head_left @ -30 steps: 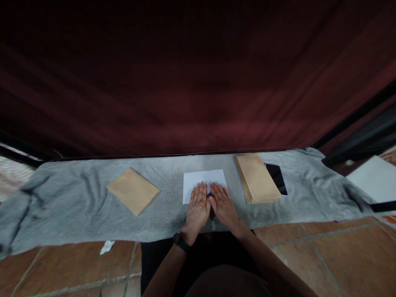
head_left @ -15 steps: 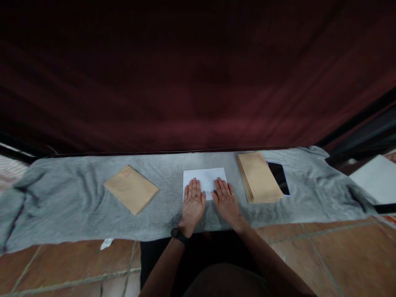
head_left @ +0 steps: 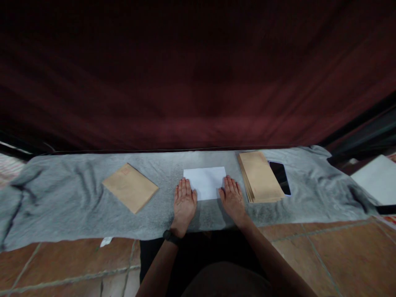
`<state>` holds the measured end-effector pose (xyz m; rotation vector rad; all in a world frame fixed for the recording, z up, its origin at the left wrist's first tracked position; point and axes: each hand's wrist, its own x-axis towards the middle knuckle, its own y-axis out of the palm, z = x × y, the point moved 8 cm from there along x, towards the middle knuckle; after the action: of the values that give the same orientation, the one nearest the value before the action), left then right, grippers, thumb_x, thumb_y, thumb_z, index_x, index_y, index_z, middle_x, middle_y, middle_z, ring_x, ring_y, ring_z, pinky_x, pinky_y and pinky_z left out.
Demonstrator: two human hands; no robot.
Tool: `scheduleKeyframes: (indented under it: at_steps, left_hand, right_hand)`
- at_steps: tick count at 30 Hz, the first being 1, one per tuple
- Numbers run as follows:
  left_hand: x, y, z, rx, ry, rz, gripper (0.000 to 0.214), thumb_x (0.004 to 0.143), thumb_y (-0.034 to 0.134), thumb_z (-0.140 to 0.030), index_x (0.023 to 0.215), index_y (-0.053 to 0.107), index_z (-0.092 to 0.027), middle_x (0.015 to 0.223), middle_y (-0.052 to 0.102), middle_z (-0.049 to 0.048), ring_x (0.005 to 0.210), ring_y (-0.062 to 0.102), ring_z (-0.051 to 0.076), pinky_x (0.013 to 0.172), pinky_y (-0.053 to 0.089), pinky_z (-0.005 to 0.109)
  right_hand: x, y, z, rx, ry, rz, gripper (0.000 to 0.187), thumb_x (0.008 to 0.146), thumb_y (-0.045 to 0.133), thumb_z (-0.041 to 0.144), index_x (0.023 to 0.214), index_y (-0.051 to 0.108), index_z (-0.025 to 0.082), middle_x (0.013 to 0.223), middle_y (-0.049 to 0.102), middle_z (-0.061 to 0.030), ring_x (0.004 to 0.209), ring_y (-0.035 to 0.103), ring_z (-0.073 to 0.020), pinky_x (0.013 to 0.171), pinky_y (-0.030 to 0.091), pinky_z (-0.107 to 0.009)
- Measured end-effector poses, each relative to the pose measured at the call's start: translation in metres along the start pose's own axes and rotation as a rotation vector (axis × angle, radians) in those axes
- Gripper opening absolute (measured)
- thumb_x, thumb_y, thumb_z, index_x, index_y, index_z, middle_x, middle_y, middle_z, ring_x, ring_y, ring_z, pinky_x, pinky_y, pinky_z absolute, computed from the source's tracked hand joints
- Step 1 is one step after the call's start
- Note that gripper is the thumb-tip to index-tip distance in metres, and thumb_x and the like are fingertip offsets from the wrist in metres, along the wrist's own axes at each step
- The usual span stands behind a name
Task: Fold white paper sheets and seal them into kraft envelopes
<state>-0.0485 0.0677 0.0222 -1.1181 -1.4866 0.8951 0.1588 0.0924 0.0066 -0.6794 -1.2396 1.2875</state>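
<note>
Squarely between your hands, a white paper (head_left: 206, 183) lies flat on the worktop (head_left: 167, 173), your left hand (head_left: 185, 205) at its left edge, your right hand (head_left: 233, 203) at its right. Your fingers are stretched out and pinch nothing, the left set close together, the right slightly fanned. Expect a light, thin, easily creased piece that could slip on the soft grey cloth (head_left: 74, 198); opposite edges look the best hold. In this dim light it is hard to tell whether it is folded or a single sheet. To your left, a tan rectangular envelope (head_left: 130, 187) lies askew; to your right, a stack of tan envelopes (head_left: 262, 177) sits beside a glossy dark phone (head_left: 280, 178). Beyond hangs a dark red curtain (head_left: 198, 103).
</note>
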Motion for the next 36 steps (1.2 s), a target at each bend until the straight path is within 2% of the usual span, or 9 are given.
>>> scheduleKeyframes:
  at_steps: [5,10,14,17,21,24,30,36]
  left_hand:
    - [-0.001,-0.003,0.003,-0.011,-0.030,-0.049,0.064,0.104,0.034,-0.029,0.163,0.021,-0.006,0.163,0.036,0.0218,0.153,0.034,0.033,0.124,0.032,0.056]
    - [0.000,-0.005,0.006,0.025,-0.062,-0.044,0.062,0.104,0.033,-0.028,0.161,0.027,-0.004,0.162,0.037,0.0227,0.153,0.033,0.034,0.124,0.030,0.056]
    - [0.010,-0.003,-0.004,0.036,0.000,0.013,0.059,0.104,0.033,-0.027,0.159,0.032,-0.006,0.166,0.033,0.0189,0.157,0.024,0.032,0.127,0.023,0.055]
    - [0.021,0.005,-0.019,0.011,0.092,0.086,0.058,0.105,0.032,-0.029,0.160,0.032,-0.010,0.167,0.031,0.0142,0.158,0.020,0.028,0.129,0.020,0.053]
    - [0.034,0.019,-0.033,-0.020,0.186,0.173,0.057,0.106,0.028,-0.029,0.160,0.033,-0.011,0.167,0.032,0.0120,0.158,0.020,0.026,0.129,0.020,0.051]
    - [0.041,0.026,-0.035,-0.020,0.218,0.205,0.057,0.106,0.027,-0.028,0.159,0.034,-0.010,0.167,0.033,0.0125,0.158,0.021,0.026,0.129,0.020,0.051]
    - [0.046,0.026,-0.034,0.018,0.219,0.246,0.057,0.106,0.029,-0.029,0.160,0.034,-0.013,0.168,0.031,0.0115,0.159,0.019,0.026,0.130,0.016,0.053]
    - [0.050,0.024,-0.032,0.054,0.201,0.264,0.056,0.106,0.031,-0.032,0.161,0.034,-0.018,0.169,0.028,0.0104,0.158,0.021,0.027,0.129,0.013,0.054]
  right_hand:
    - [0.000,0.002,-0.003,-0.003,0.006,-0.005,0.060,0.108,0.036,0.037,0.159,0.035,0.006,0.161,0.042,-0.0188,0.150,0.038,-0.0329,0.123,0.028,-0.052]
    - [0.001,-0.002,-0.003,0.025,0.010,-0.036,0.062,0.107,0.037,0.038,0.162,0.031,0.009,0.164,0.037,-0.0175,0.151,0.036,-0.0340,0.122,0.029,-0.055]
    - [0.009,-0.003,0.005,0.035,-0.028,0.005,0.058,0.107,0.035,0.033,0.160,0.036,0.008,0.167,0.032,-0.0156,0.154,0.029,-0.0337,0.124,0.026,-0.055]
    - [0.019,0.001,0.019,0.075,-0.098,0.056,0.056,0.108,0.032,0.031,0.160,0.037,0.012,0.167,0.033,-0.0118,0.156,0.027,-0.0304,0.125,0.025,-0.055]
    - [0.032,0.012,0.041,0.114,-0.172,0.123,0.053,0.108,0.030,0.031,0.157,0.042,0.012,0.165,0.039,-0.0101,0.154,0.031,-0.0254,0.127,0.026,-0.048]
    - [0.039,0.020,0.051,0.096,-0.203,0.164,0.051,0.109,0.032,0.030,0.152,0.049,0.011,0.164,0.040,-0.0108,0.153,0.033,-0.0257,0.127,0.025,-0.046]
    - [0.046,0.024,0.051,0.045,-0.192,0.175,0.048,0.108,0.037,0.031,0.153,0.050,0.020,0.164,0.041,-0.0081,0.151,0.037,-0.0280,0.126,0.024,-0.050]
    - [0.055,0.025,0.044,0.022,-0.132,0.147,0.049,0.108,0.037,0.033,0.154,0.048,0.019,0.165,0.038,-0.0087,0.151,0.037,-0.0302,0.125,0.024,-0.051]
